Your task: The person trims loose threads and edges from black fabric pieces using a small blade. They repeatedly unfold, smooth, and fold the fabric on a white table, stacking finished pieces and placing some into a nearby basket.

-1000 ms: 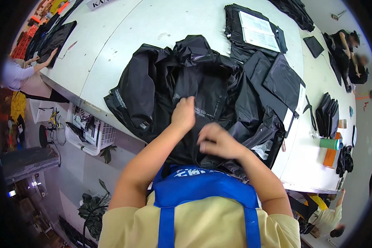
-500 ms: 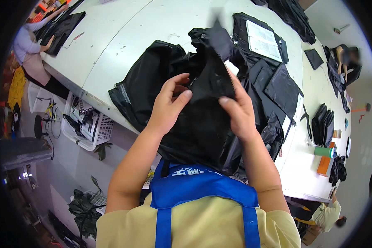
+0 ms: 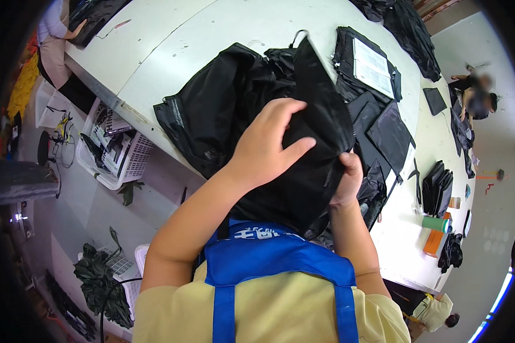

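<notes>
A black zippered fabric piece [image 3: 320, 123] is bunched up in front of me, with a flap standing up toward the far side. Whether it is a garment or a bag I cannot tell. My right hand [image 3: 347, 180] grips its right edge, thumb on top and the other fingers partly hidden behind the cloth. Over the middle of the piece is my left hand [image 3: 269, 140], its fingers bent and its thumb well apart, with nothing visible between them. More loose black fabric [image 3: 212, 97] spreads to the left, ending in a greyish strip.
Right of my work lie stacked black pieces [image 3: 389, 128] and a printed sheet [image 3: 373, 67]. Farther right on the white table [image 3: 171, 68] stand a green roll [image 3: 435, 223] and an orange box [image 3: 432, 243]. A white basket [image 3: 137, 163] sits below the left edge. Other people work around the table.
My left hand has moved right over the cloth. My right hand has come down and toward me along the edge. The flap has turned, and the zipper teeth face away more.
</notes>
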A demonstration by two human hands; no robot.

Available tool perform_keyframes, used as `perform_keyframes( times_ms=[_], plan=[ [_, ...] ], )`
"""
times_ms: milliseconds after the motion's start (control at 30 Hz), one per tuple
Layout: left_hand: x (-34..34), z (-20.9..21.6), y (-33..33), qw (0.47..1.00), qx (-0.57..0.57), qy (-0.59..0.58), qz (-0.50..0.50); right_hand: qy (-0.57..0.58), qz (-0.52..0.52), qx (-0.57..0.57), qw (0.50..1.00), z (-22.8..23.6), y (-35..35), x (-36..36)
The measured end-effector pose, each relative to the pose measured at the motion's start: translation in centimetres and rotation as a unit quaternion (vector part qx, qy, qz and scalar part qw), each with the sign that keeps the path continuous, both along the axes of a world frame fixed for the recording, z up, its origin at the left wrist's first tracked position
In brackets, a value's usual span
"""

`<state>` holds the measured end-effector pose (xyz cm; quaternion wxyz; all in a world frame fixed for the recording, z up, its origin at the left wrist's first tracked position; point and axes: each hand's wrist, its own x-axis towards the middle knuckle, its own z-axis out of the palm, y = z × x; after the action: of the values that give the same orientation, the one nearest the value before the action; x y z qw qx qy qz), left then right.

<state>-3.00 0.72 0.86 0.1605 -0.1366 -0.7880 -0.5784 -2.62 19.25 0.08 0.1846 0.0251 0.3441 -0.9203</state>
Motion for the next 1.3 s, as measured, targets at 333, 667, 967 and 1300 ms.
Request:
perform_keyframes(
  times_ms=[333, 667, 967, 1300],
  plan=[
    [-1.7, 1.4, 0.1, 0.969, -0.206, 0.060, -0.122, -0.037, -0.083, -0.016, 0.996, -0.6, 3.9, 2.8],
    [1.6, 5.0, -6.8, 0.994, 0.073, -0.031, 0.079, 0.000, -0.154, 0.007, 0.988, -0.7, 7.7, 4.7],
    [7.3, 10.4, -11.2, 0.984, 0.135, 0.118, -0.025, 0.257, -0.283, 0.741, 0.552, -2.7, 10.7, 1.9],
    [10.4, 13.8, -10.9, 0.936, 0.274, 0.140, -0.171, 0.554, 0.235, 0.557, 0.572, -1.3, -12.2, -11.2]
  ],
)
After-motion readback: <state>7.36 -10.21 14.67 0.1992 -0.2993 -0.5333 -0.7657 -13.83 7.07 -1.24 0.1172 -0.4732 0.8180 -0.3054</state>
